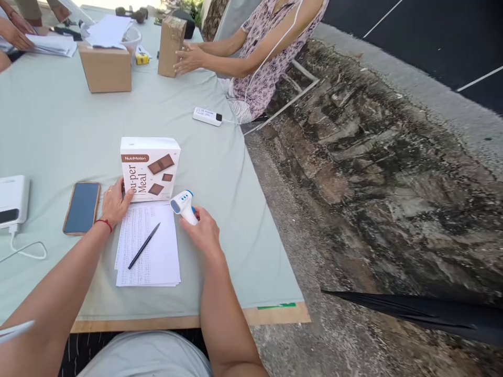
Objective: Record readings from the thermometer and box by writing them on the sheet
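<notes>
My right hand (204, 230) is wrapped around the handle of a white and blue infrared thermometer (183, 204), its head beside the lower right corner of a box. That white and brown NutriMotion meal box (151, 168) stands upright on the table. My left hand (115, 202) rests at the box's lower left edge, thumb on the front and the other fingers partly hidden at its side. Below the box lies a stack of printed sheets (165, 251) with a black pen (144, 246) slanted across it. A phone (81, 208) lies left of my left hand.
A white power bank (14, 199) with a cable sits at the left edge; another white device (207, 116) lies farther back. Across the cloth-covered table (220, 262) a person's hands touch a tall cardboard box (172, 46). A cardboard carton (106, 68) stands left of it.
</notes>
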